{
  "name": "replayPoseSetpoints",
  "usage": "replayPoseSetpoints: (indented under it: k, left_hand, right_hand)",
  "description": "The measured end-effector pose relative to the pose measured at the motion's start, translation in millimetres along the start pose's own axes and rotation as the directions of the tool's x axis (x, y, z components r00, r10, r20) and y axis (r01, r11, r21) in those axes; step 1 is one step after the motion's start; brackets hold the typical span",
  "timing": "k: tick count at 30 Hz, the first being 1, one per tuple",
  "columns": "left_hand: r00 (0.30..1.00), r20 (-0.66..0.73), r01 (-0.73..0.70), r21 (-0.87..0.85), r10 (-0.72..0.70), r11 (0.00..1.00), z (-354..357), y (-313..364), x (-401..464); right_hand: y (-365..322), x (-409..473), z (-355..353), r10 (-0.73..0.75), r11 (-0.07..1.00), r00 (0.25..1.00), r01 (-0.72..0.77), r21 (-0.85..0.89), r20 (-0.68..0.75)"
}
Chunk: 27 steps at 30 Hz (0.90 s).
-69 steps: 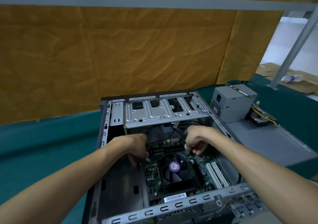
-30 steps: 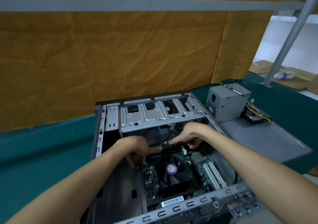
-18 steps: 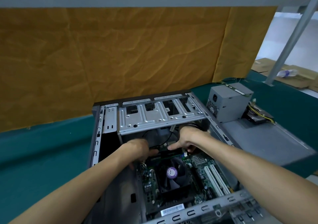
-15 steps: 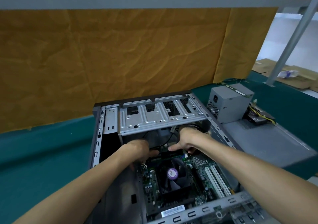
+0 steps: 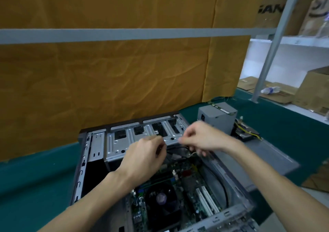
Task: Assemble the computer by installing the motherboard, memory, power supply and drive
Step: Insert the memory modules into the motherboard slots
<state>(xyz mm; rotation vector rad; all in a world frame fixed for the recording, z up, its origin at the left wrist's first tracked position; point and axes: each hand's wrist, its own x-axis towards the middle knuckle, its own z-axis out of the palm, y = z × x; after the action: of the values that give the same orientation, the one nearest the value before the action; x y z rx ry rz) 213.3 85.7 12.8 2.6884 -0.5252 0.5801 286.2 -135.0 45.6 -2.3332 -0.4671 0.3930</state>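
Head view: both hands are raised over the case (image 5: 96,148); left hand (image 5: 144,158) curled, right hand (image 5: 201,139) pinching, contents unclear. The power supply (image 5: 216,118) stands right, nearer the right hand.

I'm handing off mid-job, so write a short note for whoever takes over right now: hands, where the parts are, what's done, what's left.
Left hand: above the open case, fingers curled; the blur hides whether it holds anything.
Right hand: beside it, fingers curled near the black cables under the drive cage; grip unclear.
Done: motherboard with its CPU fan sits in the case.
Left: power supply stands outside on the side panel, the drive behind it. Memory too blurred to confirm.
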Motion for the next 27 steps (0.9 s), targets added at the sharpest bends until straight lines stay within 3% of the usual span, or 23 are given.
replayPoseSetpoints:
  k: [3, 5, 7, 10, 13, 18, 23, 25, 27]
  left_hand:
    - [0.999, -0.023, -0.034, 0.012, 0.034, 0.999, 14, -6, 25]
    - [0.998, 0.055, 0.015, 0.04, -0.017, 0.999, 26, -14, 38]
    - [0.993, 0.096, 0.06, 0.058, -0.066, 0.996, 36, -19, 39]
    - [0.997, 0.029, 0.067, 0.11, -0.07, 0.992, 46, -20, 32]
    - [0.997, -0.033, 0.074, 0.144, -0.069, 0.987, 48, -15, 29]
    - [0.996, -0.019, 0.092, 0.116, -0.09, 0.989, 48, -17, 30]
    - [0.996, -0.005, 0.091, 0.049, -0.091, 0.995, 44, -18, 31]
    - [0.994, 0.009, 0.111, -0.037, -0.11, 0.993, 40, -18, 33]
    - [0.984, -0.006, 0.174, -0.214, -0.179, 0.961, 34, -17, 35]
  right_hand:
    - [22, 21, -34, 0.041, 0.996, 0.931, -0.009, 0.09, -0.364]
    - [42, 39, -50, 0.072, 0.995, 0.826, -0.1, -0.02, -0.559]
    - [67, 51, -62, 0.082, 0.947, 0.754, -0.263, -0.185, -0.652]
    - [94, 61, -76, 0.12, 0.814, 0.737, -0.457, -0.359, -0.665]
    - [101, 70, -81, 0.21, 0.736, 0.718, -0.563, -0.377, -0.663]
    - [89, 81, -88, 0.348, 0.768, 0.615, -0.62, -0.161, -0.707]
    - [75, 79, -94, 0.464, 0.848, 0.594, -0.513, 0.135, -0.658]
    - [60, 74, -86, 0.452, 0.885, 0.65, -0.415, 0.214, -0.611]
    - [37, 63, -65, 0.385, 0.915, 0.753, -0.235, 0.329, -0.533]
